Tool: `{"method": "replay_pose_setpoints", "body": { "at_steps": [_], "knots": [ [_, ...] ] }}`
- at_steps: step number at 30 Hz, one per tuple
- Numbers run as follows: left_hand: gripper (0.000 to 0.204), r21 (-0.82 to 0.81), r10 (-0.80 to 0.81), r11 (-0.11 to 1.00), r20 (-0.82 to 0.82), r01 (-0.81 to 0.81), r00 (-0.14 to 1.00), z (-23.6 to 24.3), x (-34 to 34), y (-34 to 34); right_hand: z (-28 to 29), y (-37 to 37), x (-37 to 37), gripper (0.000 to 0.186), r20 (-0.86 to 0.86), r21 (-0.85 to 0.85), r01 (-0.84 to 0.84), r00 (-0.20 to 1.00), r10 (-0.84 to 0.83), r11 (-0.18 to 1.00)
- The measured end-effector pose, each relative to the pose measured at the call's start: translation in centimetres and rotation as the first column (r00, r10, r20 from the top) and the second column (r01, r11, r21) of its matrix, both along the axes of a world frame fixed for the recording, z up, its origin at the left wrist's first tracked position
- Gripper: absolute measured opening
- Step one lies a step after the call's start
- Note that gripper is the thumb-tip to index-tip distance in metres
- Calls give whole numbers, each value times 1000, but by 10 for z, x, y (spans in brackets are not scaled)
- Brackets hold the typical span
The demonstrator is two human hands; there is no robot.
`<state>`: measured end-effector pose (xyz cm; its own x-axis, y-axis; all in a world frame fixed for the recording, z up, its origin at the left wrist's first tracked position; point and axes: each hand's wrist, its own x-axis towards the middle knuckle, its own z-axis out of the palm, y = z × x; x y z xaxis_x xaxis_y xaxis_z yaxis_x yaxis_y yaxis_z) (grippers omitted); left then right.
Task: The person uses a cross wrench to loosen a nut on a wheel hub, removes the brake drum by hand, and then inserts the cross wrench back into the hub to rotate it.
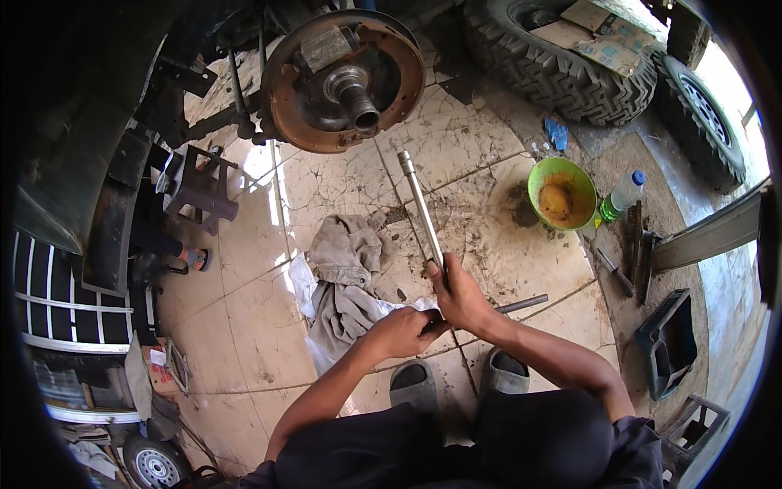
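My right hand (459,293) is closed round a long silver bar (423,204) with a socket-like end, angled away toward the wheel hub. My left hand (405,330) is closed on a dark metal rod (523,303) just below it, which sticks out to the right behind my right wrist; whether bar and rod are joined is hidden. Crumpled grey cloths (346,253) lie on the floor left of the bar. Beyond them is a raised hub with a rusty backing plate (289,102).
Tyres (570,85) lie and stand at back right, near a green bowl (562,181), bottle (623,196), hand tools (617,270) and tray (668,342). A plastic stool (204,191) and another person's foot (194,259) are at left, beside dark vehicle bodywork (106,220).
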<state>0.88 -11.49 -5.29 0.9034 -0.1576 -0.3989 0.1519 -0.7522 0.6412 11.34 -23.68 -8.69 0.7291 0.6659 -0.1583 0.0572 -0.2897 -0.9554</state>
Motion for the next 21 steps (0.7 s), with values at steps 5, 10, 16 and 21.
{"method": "replay_pose_setpoints", "body": {
  "at_steps": [5,10,16,21],
  "knots": [
    [31,59,92,993,166,-103,982,11,33,10,11,23,46,26,125,73,-14,992,5,997],
    [28,101,124,980,376,-174,918,26,55,22,42,41,72,45,263,148,-44,965,3,988],
    [31,97,148,973,425,-208,893,35,66,34,55,57,86,43,278,123,-61,960,25,991],
    [31,116,138,975,357,-190,924,37,66,40,53,61,87,42,273,104,-51,962,21,993]
  ]
}}
